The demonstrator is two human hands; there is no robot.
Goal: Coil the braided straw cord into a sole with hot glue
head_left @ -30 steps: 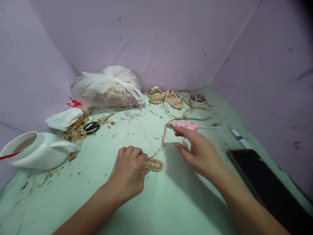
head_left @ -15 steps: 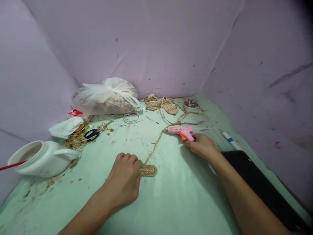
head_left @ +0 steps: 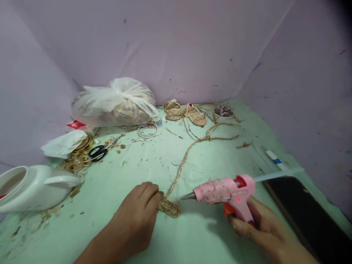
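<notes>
My left hand (head_left: 134, 220) presses its fingertips on a small oval coil of braided straw (head_left: 169, 207) lying on the green table cover (head_left: 154, 161). From the coil a braided straw cord (head_left: 184, 161) runs back across the table. In my right hand (head_left: 261, 229) is a pink glue gun (head_left: 228, 192) with an orange trigger and a lit red lamp. Its metal tip points left, a short way right of the coil. A clear glue stick (head_left: 277, 175) pokes out of the gun's back.
A white jug (head_left: 33, 187) lies at the left, with black scissors (head_left: 99, 150), crumpled tissue (head_left: 63, 143) and straw scraps behind it. A filled plastic bag (head_left: 114, 102), small woven straw sandals (head_left: 185, 113) and a bead dish (head_left: 224, 111) stand at the back. A dark tablet (head_left: 308, 216) lies right.
My right hand took the glue gun from the middle of the table and brought it near, tip toward the coil. My left hand stayed on the coil.
</notes>
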